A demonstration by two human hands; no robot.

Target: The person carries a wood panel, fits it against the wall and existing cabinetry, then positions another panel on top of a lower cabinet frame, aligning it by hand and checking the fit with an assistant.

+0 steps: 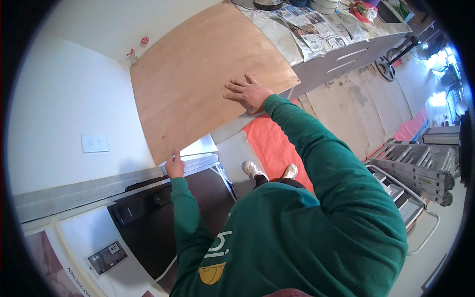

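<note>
A large light-brown plywood sheet [205,74] lies between the white wall and the counter. My right hand [249,94] rests on it near its right corner, palm down, fingers spread flat. At the sheet's near left corner, my left hand [175,167] grips the edge. Its index finger points along the top face, and its other fingers are partly hidden. Just below the left hand runs a pale grey ledge [114,184], with a dark panel [198,198] under it.
Newspaper [316,32] and pots cover the counter at the back. On the wall is a white switch plate [95,143]. Red sheeting [277,143] and brown floor covering [356,109] lie underfoot. Folded ladders [415,161] stand at the right, and printed boards [106,255] at lower left.
</note>
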